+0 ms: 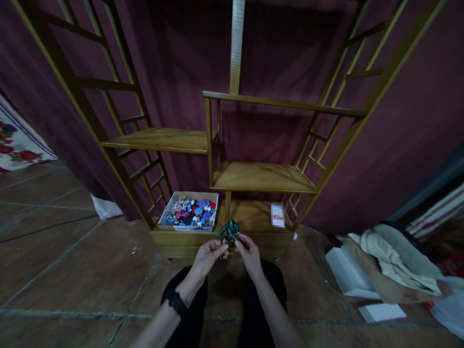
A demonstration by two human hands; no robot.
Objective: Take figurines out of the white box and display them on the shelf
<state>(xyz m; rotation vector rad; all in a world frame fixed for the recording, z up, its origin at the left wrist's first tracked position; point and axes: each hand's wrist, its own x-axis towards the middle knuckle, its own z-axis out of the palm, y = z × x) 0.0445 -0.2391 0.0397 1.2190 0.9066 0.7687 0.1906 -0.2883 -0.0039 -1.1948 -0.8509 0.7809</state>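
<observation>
A small dark green figurine (pixel 230 227) is held between my two hands, in front of the low shelf. My left hand (pixel 211 253) pinches its lower left part, where a brownish piece shows at the fingertips. On the other side my right hand (pixel 248 249) grips the lower right part between thumb and fingers. The fingers cover the bottom of the figurine, so its base is hidden. Just left of it, a shallow box (pixel 169 218) on the bottom shelf holds many small blue, red, purple and white pieces.
The wooden shelf unit (pixel 261 177) rises ahead, against a dark red curtain (pixel 181 87). A white and red packet (pixel 277 215) lies on the bottom shelf at right. White boxes (pixel 351 272) and a pale cloth (pixel 395 261) are on the tiled floor (pixel 87 290) to the right.
</observation>
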